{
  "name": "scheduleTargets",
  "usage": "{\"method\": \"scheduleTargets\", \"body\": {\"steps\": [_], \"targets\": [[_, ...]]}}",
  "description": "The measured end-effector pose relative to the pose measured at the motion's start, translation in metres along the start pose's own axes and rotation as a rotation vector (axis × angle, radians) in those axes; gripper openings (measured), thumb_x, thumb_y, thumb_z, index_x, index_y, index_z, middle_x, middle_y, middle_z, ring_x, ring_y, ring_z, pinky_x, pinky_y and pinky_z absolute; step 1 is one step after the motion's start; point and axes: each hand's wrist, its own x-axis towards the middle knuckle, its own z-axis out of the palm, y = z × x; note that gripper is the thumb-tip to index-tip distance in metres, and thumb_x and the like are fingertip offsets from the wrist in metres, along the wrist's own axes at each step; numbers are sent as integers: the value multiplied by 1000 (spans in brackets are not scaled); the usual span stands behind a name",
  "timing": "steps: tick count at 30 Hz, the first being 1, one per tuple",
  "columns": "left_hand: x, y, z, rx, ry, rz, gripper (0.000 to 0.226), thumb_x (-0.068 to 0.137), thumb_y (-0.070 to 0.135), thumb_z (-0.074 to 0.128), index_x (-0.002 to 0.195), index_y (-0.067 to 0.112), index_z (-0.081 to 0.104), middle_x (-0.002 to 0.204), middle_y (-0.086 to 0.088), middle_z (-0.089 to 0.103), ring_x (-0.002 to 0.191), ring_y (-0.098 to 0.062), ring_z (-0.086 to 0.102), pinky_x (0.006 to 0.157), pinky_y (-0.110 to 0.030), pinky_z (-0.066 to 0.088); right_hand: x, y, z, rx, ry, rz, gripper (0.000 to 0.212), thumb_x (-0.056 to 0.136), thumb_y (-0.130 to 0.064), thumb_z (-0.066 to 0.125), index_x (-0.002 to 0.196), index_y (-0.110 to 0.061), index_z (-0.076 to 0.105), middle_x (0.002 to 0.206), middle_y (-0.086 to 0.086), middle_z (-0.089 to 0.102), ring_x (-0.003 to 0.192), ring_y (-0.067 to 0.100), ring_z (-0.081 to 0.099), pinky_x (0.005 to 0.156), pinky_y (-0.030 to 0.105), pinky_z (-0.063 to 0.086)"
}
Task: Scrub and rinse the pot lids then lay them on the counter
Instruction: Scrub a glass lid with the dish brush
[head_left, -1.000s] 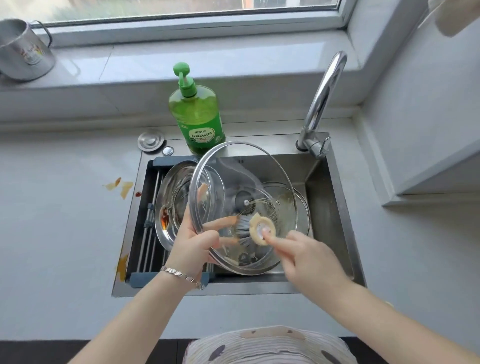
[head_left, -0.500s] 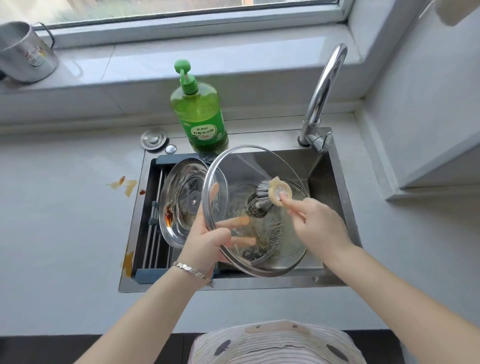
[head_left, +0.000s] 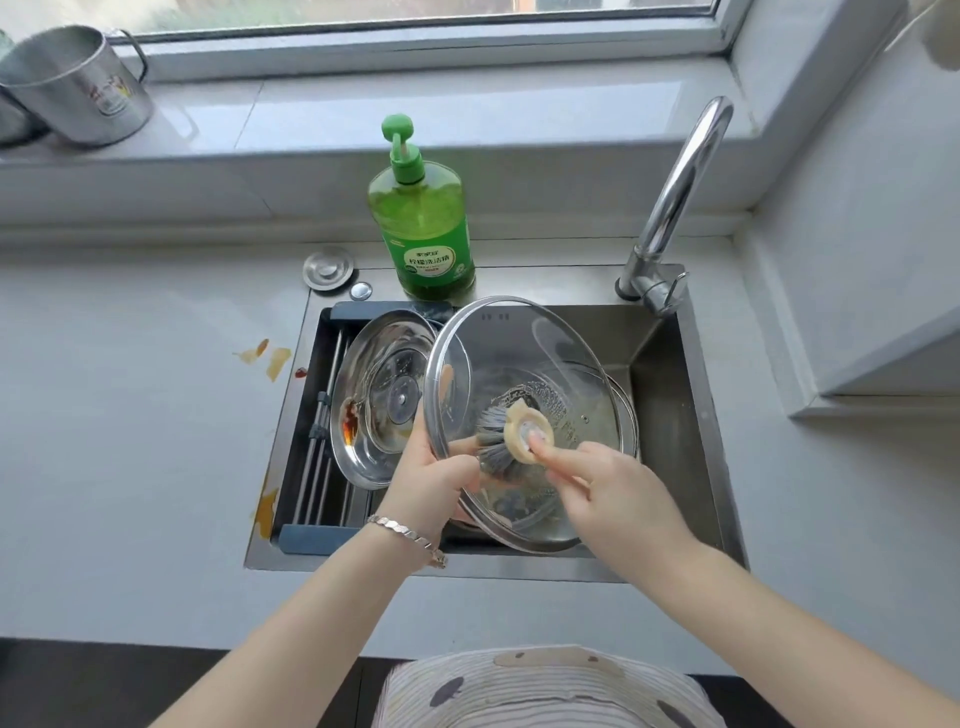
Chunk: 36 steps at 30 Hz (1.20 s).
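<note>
Here, my left hand (head_left: 431, 483) holding the glass lid (head_left: 519, 353) by its edge, tilted over the sink (head_left: 670, 415), my right hand (head_left: 608, 488) gripping the brush (head_left: 496, 447) against the glass, metal lid (head_left: 374, 395) in the sink, soap bottle (head_left: 423, 228) behind the sink.

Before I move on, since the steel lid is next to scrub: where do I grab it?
Pinch the steel lid by its upper left rim, coming from above and left. It leans hollow side up, so its knob is likely underneath, and the glass lid overlaps its right edge.
</note>
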Motion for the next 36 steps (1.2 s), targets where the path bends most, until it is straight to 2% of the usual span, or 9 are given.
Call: {"method": "scheduleTargets", "body": {"steps": [6,11,17,19,21,24,27,32,36], "targets": [[-1,4,-5,46,-30,-13,96,57,-4,44,142,37,24,114,-26,61,80,-35,69,71,-40,58,27,29,-15,-121,79,186,38,98,-25,40,129,-43,50,89,3,56,85,26,54,71,35,44],[0,0,1,8,-37,-8,89,57,-7,40,132,39,31,123,-21,55,104,-43,60,66,-39,58,3,1,-2,-42,24,21,38,97,-24,42,128,-44,50,75,-5,44,81,24,52,69,35,41],[2,3,-7,23,-59,-51,93,58,-3,43,139,37,26,117,-26,59,82,-38,68,71,-44,58,20,32,-10,-124,49,190,39,97,-25,40,129,-45,50,81,-2,51,76,21,50,62,30,35],[3,1,-6,31,-46,-14,90,56,-6,43,133,40,32,120,-19,60,92,-34,67,79,-52,54,-1,12,-2,-106,-12,102,39,97,-25,41,129,-44,49,76,-4,44,76,21,48,65,32,37],[3,-1,-1,25,-47,-4,88,55,-8,41,128,41,37,102,-5,70,87,-23,70,82,-54,52,-8,-8,1,0,-7,-17,39,96,-24,44,129,-45,49,73,-5,41,77,22,49,68,35,39],[2,1,3,11,-117,-49,81,58,-6,41,122,43,38,114,-12,65,93,-35,67,74,-54,55,22,6,-6,23,55,28,38,97,-24,45,129,-43,50,79,-2,50,77,19,49,65,31,38],[1,5,0,60,-145,-97,87,58,-4,43,133,40,29,119,-26,57,83,-36,67,66,-44,58,34,25,-13,-40,118,182,37,98,-25,41,131,-41,49,89,2,57,80,21,52,65,31,40],[2,-1,-1,70,-156,-84,84,60,-6,43,137,27,35,120,-11,61,103,-31,64,75,-50,56,8,-13,0,10,92,-53,42,96,-20,44,131,-43,47,76,-2,47,76,22,51,64,34,41],[-4,2,2,71,-231,-172,75,59,-3,43,116,45,39,113,-23,63,84,-37,67,58,-41,58,36,21,-12,-1,177,153,39,97,-22,42,131,-40,49,81,2,56,75,23,52,61,33,40]]}}
